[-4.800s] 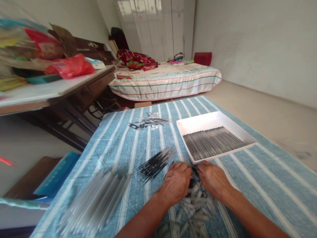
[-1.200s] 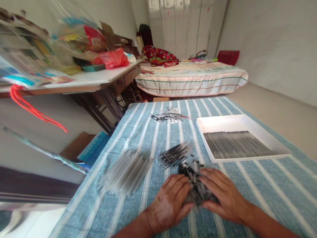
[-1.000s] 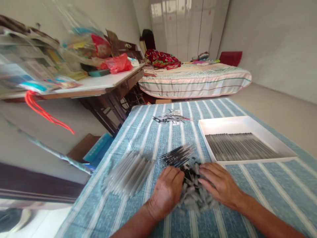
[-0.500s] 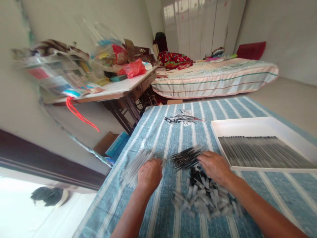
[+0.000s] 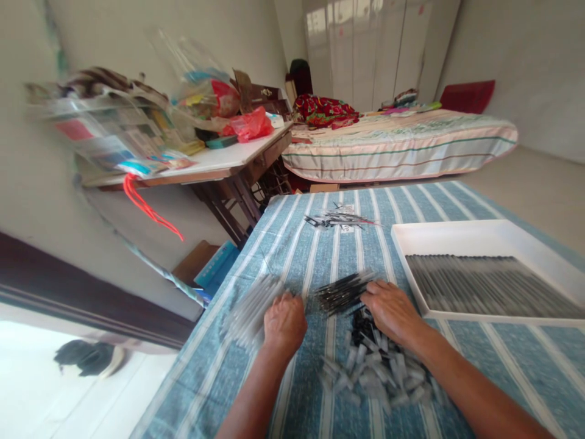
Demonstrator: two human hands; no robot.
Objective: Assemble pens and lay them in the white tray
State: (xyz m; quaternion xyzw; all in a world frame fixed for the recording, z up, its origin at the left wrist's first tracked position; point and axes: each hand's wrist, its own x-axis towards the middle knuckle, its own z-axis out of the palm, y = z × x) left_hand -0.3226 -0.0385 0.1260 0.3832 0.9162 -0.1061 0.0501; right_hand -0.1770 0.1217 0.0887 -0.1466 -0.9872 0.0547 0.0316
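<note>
At the near side of the striped cloth (image 5: pixel 292 250), a loose pile of translucent pieces (image 5: pixel 381 372) is spread between the two forearms, and at its far edge small black pieces (image 5: pixel 363 323) are heaped. Just beyond, the left hand (image 5: pixel 286 323) is laid at the right side of a bundle of clear tubes (image 5: pixel 251 308); its fingers are curled and drawn together, but whether a tube is gripped cannot be made out. The right hand (image 5: pixel 390 311) is placed above the edge of the pile, its fingers bent and held close together against the right end of a bundle of black rods (image 5: pixel 342 292). Whether any rod is pinched there is hidden by the fingers themselves. Both bundles are laid slantwise, the tubes more steeply (their outlines are blurred), and a strip of cloth is left between them.

To the right, a shallow white box (image 5: pixel 457 231) is partly filled with a row of slim dark-tipped sticks (image 5: pixel 484 286), set side by side. Farther off, a small heap of thin parts (image 5: pixel 338 219) is scattered over a printed slip (image 5: pixel 349 210). Beyond the cloth, a side table (image 5: pixel 228 161) is crowded with bags at the left, and a bed (image 5: pixel 402 152) is backed by a pale wardrobe (image 5: pixel 365 55).
</note>
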